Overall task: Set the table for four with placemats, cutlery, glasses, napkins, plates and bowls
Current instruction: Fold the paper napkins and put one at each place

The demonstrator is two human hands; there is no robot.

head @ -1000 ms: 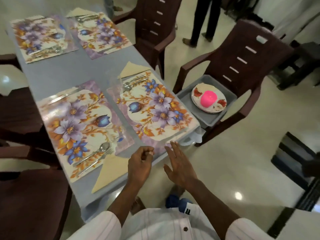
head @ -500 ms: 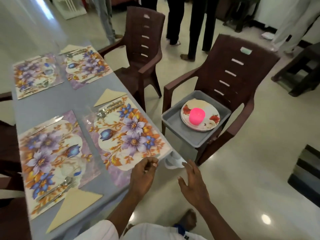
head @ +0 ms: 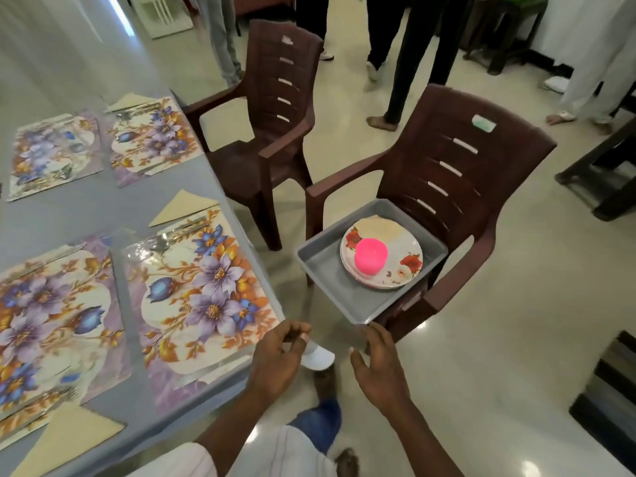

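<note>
Several floral placemats lie on the grey table (head: 86,208); the nearest right one (head: 203,290) has cutlery (head: 172,235) and a folded beige napkin (head: 182,206) at its far end. A grey tray (head: 327,270) on the near brown chair (head: 457,187) carries a stack of flowered plates (head: 402,249) with a pink bowl (head: 371,255) upside down on top. My left hand (head: 280,359) hovers at the table's corner, fingers curled, holding nothing. My right hand (head: 378,366) is spread open just below the tray's near corner.
A second brown chair (head: 272,108) stands further along the table's right side. Several people stand on the tiled floor behind the chairs. Another napkin (head: 65,438) lies at the table's near left edge. Dark furniture (head: 602,180) sits at the right.
The view has swung right, toward the chair with the tray. Both hands have left the table edge and moved rightward; the right hand now sits close under the tray's corner.
</note>
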